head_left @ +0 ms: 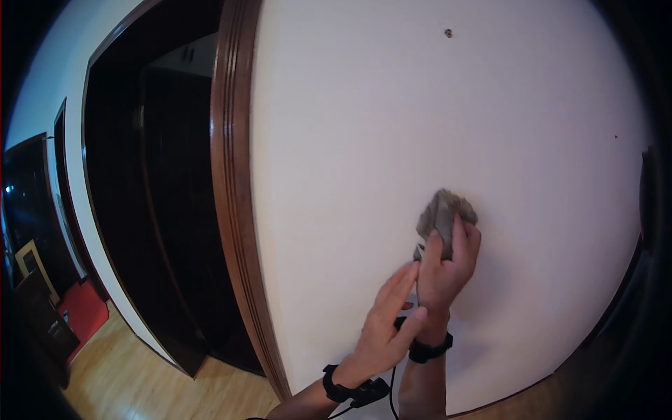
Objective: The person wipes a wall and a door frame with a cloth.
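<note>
Against the white wall (pixel 350 140), a crumpled grey-brown cloth (pixel 437 210) is bunched up in my right hand (pixel 448 269). The thumb and fingers of that hand close on the cloth from below. My left hand (pixel 383 329) is just below and to the left, its fingers stretched out and its thumb apart, close to the right wrist. Nothing shows in its grasp. Each wrist wears a black strap, and a thin dark cable hangs by the left one. The cloth hides the patch of wall behind it.
A brown wooden door frame (pixel 241 210) borders the wall on the left, with a dark doorway (pixel 168 189) beyond it. Small dark marks, one a hole or plug (pixel 448 33), dot the wall. At far left, a red mat (pixel 87 315) lies on the light wood floor (pixel 133 371).
</note>
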The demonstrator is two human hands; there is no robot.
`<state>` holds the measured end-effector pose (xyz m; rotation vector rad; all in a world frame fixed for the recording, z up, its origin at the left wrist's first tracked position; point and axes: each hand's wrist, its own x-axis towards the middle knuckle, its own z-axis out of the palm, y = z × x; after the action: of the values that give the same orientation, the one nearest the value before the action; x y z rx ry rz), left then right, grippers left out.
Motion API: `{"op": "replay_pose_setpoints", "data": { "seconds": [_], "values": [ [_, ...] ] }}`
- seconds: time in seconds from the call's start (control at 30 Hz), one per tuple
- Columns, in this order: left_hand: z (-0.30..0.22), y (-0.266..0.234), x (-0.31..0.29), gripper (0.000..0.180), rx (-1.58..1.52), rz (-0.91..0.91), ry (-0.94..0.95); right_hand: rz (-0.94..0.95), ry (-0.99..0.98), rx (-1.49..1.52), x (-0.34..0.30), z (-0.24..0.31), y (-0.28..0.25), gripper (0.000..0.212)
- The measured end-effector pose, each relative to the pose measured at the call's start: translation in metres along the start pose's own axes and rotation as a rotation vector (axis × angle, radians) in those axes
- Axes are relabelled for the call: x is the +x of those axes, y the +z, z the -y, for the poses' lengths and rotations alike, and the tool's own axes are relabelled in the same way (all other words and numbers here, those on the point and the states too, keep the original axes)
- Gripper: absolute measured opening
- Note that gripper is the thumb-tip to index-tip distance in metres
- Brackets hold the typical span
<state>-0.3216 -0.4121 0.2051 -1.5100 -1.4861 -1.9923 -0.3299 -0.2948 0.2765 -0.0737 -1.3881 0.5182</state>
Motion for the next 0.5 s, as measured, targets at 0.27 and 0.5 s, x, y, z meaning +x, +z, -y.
{"op": "replay_pose_setpoints", "data": {
  "seconds": [0.27, 0.5],
  "values": [
    [-0.014, -0.090, -0.010, 0.060, 0.014, -0.282, -0.001, 0.090, -0.246, -0.040, -0.027, 0.079, 0.089, 0.037],
    [-0.006, -0.134, -0.037, 0.050, 0.048, -0.538, -0.064, 0.218, -0.311, 0.043, -0.072, 0.119, 0.125, 0.046]
  ]
}}
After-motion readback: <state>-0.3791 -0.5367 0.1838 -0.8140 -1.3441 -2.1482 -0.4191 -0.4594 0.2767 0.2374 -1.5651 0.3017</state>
